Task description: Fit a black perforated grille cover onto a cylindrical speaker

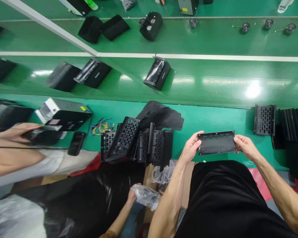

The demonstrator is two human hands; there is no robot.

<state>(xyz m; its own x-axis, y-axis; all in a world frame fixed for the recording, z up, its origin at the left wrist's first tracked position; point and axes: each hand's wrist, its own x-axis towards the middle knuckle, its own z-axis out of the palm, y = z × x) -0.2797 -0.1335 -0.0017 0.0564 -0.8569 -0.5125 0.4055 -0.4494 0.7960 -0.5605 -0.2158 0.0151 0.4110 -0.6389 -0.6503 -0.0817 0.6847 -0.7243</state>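
Note:
I hold a flat black plastic panel (217,142) level between both hands, just above the near edge of the green bench (213,119). My left hand (190,147) grips its left end, thumb on top. My right hand (245,146) grips its right end. A pile of black perforated grilles (139,140) leans together to the left of my left hand, with dark fabric pieces (161,115) behind them. More upright grilles (264,119) stand to the right of my right hand.
A green conveyor (213,82) carries black speaker housings (157,73) and small round drivers (245,26) farther back. A co-worker's arm (12,155) at left reaches toward a black device (64,115). Another person's hand (132,195) below holds a plastic bag (146,196).

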